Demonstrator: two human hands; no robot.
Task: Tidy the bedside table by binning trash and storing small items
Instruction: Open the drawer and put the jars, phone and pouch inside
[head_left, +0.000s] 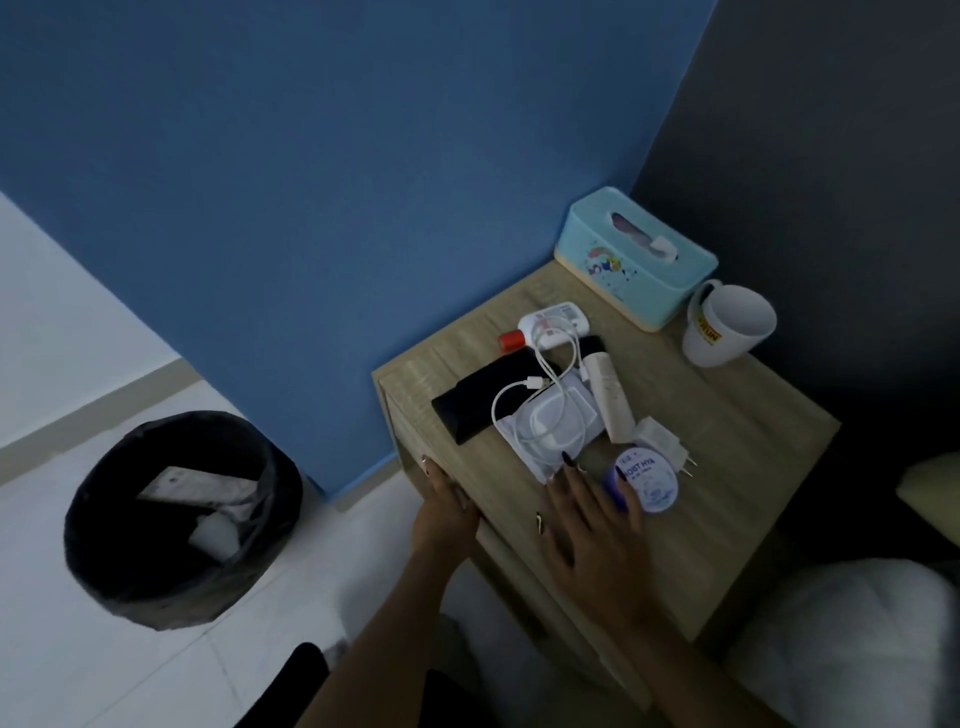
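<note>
A round blue jar (647, 483) with a white label stood near the front of the wooden bedside table (727, 431), and the right hand (592, 519) lay against its left side, fingers spread and reaching past it toward a white packet (550, 421); whether the grip had closed on the jar could not be told, since the fingers hid the contact. A white charging cable (545, 384) lay coiled on top of that packet, its plug end resting across a black phone-like slab (483, 400) just to the left. A white charger plug (662, 441) sat touching the jar's far side, its prongs pointing toward the table's right. A slim white tube (610, 395) lay beside the packet, and behind it a white bottle with a red cap (545, 325) lay on its side. At the back corner stood a pale blue tissue box (636, 257), with a white mug (727, 325) just to its right.

The left hand (441, 512) rested on the table's front left edge, fingers curled over the rim, its grip holding nothing loose.

On the floor to the left, well apart from the table, stood a black bin (176, 519) with crumpled white pieces inside.
</note>
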